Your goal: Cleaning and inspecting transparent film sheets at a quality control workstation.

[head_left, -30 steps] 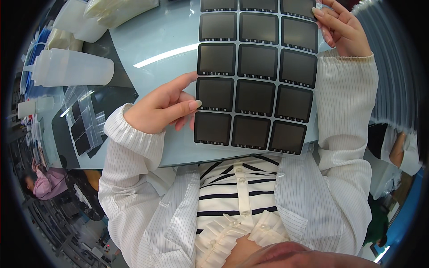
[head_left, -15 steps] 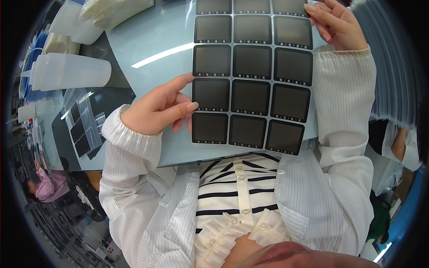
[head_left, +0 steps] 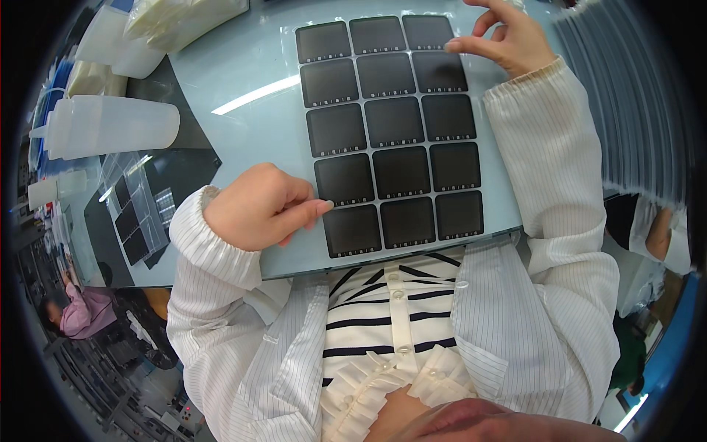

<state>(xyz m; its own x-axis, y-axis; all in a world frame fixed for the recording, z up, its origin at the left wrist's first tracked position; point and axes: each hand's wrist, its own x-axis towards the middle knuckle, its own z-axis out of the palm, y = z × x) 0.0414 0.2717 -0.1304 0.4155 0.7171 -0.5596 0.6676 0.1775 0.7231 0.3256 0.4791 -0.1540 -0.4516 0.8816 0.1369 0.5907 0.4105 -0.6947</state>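
Observation:
A clear sheet with dark rectangular panels [head_left: 398, 173], set in several rows of three, lies on the glass-like tabletop in front of me. My left hand [head_left: 269, 210] is closed at the sheet's lower left edge, its thumb and curled fingers pinching there. At the far right corner, my right hand [head_left: 508, 38] has its thumb and index finger spread apart. The right thumb tip is on or just over the top right panel; I cannot tell whether it touches. Nothing shows between those fingers.
A translucent squeeze bottle [head_left: 110, 127] lies at the left, near a smaller white bottle [head_left: 55, 191]. Below it is another sheet with dark panels [head_left: 132, 221]. Plastic-wrapped packs [head_left: 180, 22] sit far left. A tall stack of clear sheets [head_left: 626, 110] stands at the right.
The paneled sheet has come down flat onto the tabletop and turned slightly. My right hand has moved left, its fingers spreading off the corner. My left hand has lowered along the left edge.

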